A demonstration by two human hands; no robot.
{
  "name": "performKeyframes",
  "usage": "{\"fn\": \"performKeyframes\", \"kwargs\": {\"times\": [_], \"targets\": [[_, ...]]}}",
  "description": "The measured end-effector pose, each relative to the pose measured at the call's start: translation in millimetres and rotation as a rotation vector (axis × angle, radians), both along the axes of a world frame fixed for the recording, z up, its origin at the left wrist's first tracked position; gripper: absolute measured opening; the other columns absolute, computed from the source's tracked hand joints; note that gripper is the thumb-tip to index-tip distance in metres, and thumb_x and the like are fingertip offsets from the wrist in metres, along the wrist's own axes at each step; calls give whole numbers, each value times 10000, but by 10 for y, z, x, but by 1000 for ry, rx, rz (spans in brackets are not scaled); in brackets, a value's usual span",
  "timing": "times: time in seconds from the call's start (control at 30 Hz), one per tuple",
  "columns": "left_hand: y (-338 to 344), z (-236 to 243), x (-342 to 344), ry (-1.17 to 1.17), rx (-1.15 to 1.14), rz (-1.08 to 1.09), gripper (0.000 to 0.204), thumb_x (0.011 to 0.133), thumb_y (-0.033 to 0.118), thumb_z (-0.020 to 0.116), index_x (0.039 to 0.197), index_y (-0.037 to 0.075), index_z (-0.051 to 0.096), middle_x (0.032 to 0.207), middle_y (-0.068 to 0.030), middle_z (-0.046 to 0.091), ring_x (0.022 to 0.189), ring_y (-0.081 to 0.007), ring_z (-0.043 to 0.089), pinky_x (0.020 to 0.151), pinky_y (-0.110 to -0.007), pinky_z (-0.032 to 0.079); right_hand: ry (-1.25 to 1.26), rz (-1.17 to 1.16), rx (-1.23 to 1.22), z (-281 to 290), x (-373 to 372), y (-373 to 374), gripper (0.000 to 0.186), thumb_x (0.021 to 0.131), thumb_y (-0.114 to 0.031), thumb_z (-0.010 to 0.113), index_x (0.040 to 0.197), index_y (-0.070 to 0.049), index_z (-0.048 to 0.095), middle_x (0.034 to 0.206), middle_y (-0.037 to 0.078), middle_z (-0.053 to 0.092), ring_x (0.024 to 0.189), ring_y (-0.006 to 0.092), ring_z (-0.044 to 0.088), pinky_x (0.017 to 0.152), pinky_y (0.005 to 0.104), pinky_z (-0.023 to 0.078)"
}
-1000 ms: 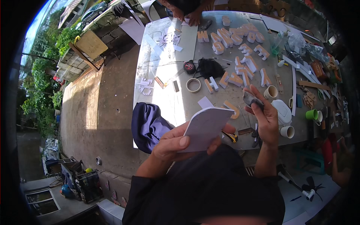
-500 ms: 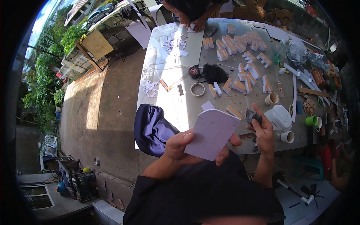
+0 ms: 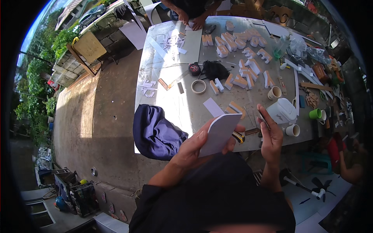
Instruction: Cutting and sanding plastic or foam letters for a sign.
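My left hand (image 3: 190, 147) is closed around a white panel (image 3: 220, 134) with a rounded top corner, its thumb on one face and its fingertips showing past the far edge. The panel is tilted, so I see its thin side. To the right, my right hand (image 3: 271, 140) is raised, pinching a folded dark piece of sandpaper (image 3: 264, 119) seen nearly edge-on, apart from the panel. A yellow and black utility knife (image 3: 239, 137) lies on the table just beyond the panel. Near it are a wood-faced letter piece (image 3: 235, 109) and a white strip (image 3: 213, 107).
On the grey table (image 3: 182, 105) stand several white letters with wooden faces (image 3: 244, 73), a tape roll (image 3: 198, 86), a white container (image 3: 281, 111) and a cup (image 3: 292, 130). A dark blue cloth (image 3: 157, 132) drapes over the left edge. Another person's hands (image 3: 191, 21) work at the far edge.
The panel has turned more edge-on in my left hand. My right hand has rotated, so the sandpaper shows its edge. The utility knife has come into sight, and the whole view has shifted slightly.
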State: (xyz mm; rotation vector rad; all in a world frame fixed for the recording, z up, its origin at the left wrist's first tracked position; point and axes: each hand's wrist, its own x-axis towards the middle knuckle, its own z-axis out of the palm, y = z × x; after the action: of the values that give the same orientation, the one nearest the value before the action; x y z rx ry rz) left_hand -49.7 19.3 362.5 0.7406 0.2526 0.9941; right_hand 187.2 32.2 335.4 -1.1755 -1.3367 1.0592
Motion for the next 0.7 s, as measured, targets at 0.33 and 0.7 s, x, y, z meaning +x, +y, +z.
{"fn": "performKeyframes", "kwargs": {"times": [0.33, 0.7], "targets": [[-300, 103, -162, 405, 101, 78, 670, 1001, 349, 494, 1525, -12, 282, 1413, -143, 444, 1174, -221, 468, 1035, -342, 340, -500, 264, 684, 657, -483, -18, 529, 793, 138, 505, 1268, -36, 661, 1367, 152, 604, 1344, 321, 511, 1120, 423, 404], [-472, 312, -329, 648, 386, 183, 559, 1030, 227, 507, 1505, -23, 351, 1458, -197, 387, 1352, -314, 404, 1123, -380, 300, -427, 294, 665, 609, -642, -89, 505, 811, 111, 534, 1266, -61, 668, 1368, 124, 608, 1333, 309, 521, 1119, 451, 412]]}}
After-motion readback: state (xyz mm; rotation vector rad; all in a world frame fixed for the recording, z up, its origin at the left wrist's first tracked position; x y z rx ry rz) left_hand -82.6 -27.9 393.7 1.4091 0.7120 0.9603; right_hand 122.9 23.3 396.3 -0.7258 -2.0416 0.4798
